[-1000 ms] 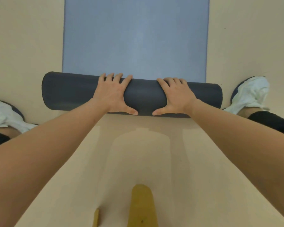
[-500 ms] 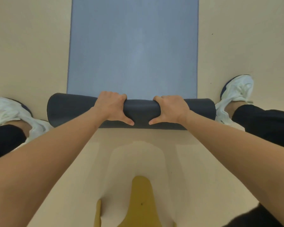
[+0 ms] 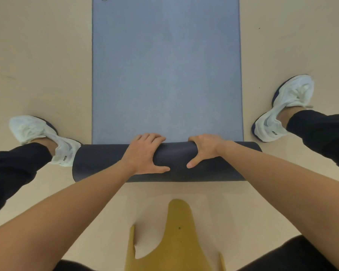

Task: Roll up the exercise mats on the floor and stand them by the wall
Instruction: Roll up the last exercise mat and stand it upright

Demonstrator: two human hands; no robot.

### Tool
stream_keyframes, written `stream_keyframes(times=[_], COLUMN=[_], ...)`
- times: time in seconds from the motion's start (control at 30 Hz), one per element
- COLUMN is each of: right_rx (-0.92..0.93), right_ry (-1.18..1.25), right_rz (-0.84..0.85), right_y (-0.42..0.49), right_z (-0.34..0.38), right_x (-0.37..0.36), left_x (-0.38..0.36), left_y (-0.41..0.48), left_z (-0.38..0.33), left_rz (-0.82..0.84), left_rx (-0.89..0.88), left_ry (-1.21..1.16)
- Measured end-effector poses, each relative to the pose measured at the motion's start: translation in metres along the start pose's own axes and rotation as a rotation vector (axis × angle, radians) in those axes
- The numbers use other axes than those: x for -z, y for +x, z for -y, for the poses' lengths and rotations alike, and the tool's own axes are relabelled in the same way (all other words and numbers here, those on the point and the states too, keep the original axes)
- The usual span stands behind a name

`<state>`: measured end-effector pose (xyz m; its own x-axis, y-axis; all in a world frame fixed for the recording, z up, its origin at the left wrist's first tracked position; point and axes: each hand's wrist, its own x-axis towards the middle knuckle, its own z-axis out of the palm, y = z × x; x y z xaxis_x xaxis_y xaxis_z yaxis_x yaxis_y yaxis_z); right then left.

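We see one blue exercise mat point(image 3: 165, 75), near end rolled, dark outside; our left hand point(image 3: 143, 154) and right hand point(image 3: 205, 148) grip it.

"ANTA", apparently, on left shoe point(image 3: 45, 137), right shoe point(image 3: 284, 106)

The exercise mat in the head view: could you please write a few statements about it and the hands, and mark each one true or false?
1. The left hand and the right hand both grip the roll. True.
2. The mat is rolled up completely. False: a long flat part lies unrolled on the floor beyond the roll.
3. The roll stands upright. False: it lies on its side on the floor.
4. A white shoe flanks the mat on each side. True: the left shoe and the right shoe.
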<state>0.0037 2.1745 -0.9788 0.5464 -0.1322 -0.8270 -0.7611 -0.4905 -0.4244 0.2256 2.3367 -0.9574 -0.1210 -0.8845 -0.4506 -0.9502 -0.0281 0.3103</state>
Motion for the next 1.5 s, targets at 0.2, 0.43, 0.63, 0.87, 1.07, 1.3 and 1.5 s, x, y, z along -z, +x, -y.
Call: stream_keyframes(times=[0.2, 0.43, 0.63, 0.87, 1.07, 1.3, 1.5], right_rx=[0.0, -0.035, 0.24, 0.149, 0.147, 0.217, 0.165], right_ry=[0.077, -0.043, -0.517, -0.619, -0.624, -0.535, -0.475], right_rz=[0.019, -0.106, -0.618, -0.661, -0.631, -0.631, -0.567], right_y=[0.007, 0.003, -0.024, -0.023, -0.017, 0.0, 0.008], right_z=[-0.008, -0.009, -0.005, 0.015, 0.01, 0.0, 0.0], right_x=[-0.002, 0.002, 0.002, -0.051, -0.042, 0.005, 0.039], left_x=[-0.029, -0.034, 0.006, 0.044, 0.035, -0.004, 0.008], left_y=[-0.025, -0.009, 0.036, 0.075, 0.054, 0.019, 0.04], left_z=[-0.037, -0.027, -0.002, 0.012, 0.003, -0.022, -0.003], left_rz=[-0.09, 0.002, 0.191, 0.378, 0.131, -0.279, -0.27], left_rx=[0.045, 0.059, 0.067, 0.138, 0.172, 0.249, 0.162], left_ry=[0.155, 0.212, 0.032, -0.059, 0.058, 0.182, 0.232])
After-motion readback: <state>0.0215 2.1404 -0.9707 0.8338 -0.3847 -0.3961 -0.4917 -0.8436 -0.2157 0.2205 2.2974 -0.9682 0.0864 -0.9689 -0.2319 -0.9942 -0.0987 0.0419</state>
